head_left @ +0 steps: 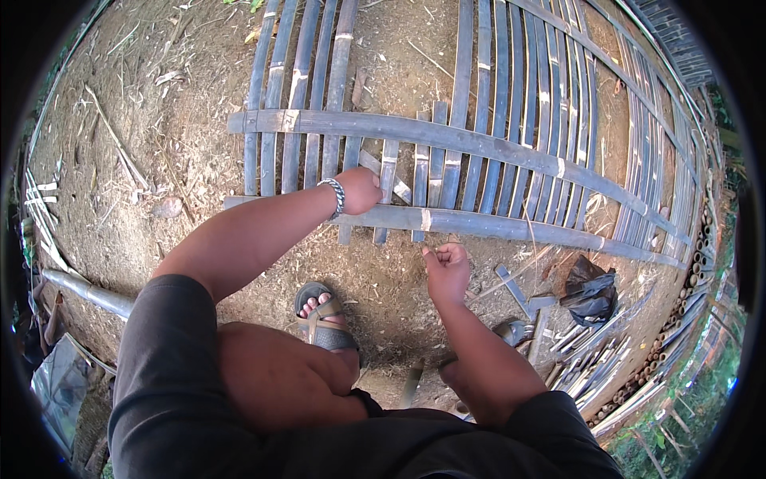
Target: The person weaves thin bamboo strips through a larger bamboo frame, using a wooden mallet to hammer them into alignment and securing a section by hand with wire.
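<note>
My left hand (361, 191), with a chain bracelet at its wrist, reaches over the near bamboo rail (495, 226) of a slatted bamboo panel. It is closed beside a short bamboo slat (388, 172); what its fingers grip is hidden. Just on my side of that rail, my right hand (448, 270) is closed in a pinch. Its fingertips are close to the lower end of another short slat (419, 191); anything between them is too small to name. A second rail (367, 124) runs farther off, across the long slats (299, 80).
A sandalled foot (329, 319) stands on the dirt below my arms. At the right lie a black plastic bag (590, 289), bamboo offcuts (515, 289) and a heap of thin strips (594, 359). A bamboo pole (88, 293) lies at the left, near dry sticks (120, 144).
</note>
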Available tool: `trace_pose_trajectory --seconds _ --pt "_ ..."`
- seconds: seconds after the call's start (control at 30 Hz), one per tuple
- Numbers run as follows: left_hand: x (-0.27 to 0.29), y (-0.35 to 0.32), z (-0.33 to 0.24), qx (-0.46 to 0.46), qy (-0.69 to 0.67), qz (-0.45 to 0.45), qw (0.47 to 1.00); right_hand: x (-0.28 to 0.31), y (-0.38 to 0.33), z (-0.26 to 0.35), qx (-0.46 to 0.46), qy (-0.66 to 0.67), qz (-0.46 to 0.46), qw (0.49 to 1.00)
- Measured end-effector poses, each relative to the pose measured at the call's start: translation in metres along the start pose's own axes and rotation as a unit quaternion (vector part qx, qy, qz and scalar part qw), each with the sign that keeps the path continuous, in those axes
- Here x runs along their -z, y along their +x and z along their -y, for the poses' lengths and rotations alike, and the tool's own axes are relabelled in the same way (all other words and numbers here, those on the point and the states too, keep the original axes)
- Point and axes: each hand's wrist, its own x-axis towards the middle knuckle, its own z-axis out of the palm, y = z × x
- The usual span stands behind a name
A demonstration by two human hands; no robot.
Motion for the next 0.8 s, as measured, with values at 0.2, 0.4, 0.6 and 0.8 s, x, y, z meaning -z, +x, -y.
trace_pose_trajectory --seconds 0.2,0.4,0.6,0.8 --pt "-0.002 0.006 0.002 -0.013 0.028 -0.011 0.999 -0.001 0.011 0.050 0.123 0.024 0.099 0.987" --pt "-0.008 0.012 0.005 -0.008 0.060 -0.008 0.998 -0.030 0.042 0.113 0.203 -0.166 0.124 0.957" --pt "-0.002 0.005 -0.001 -0.006 0.044 -0.009 0.999 -0.035 0.049 0.124 0.224 -0.196 0.101 0.949" --pt "-0.003 0.004 0.000 -0.004 0.004 -0.015 1.000 0.007 0.049 0.095 0.291 -0.226 0.084 0.926"
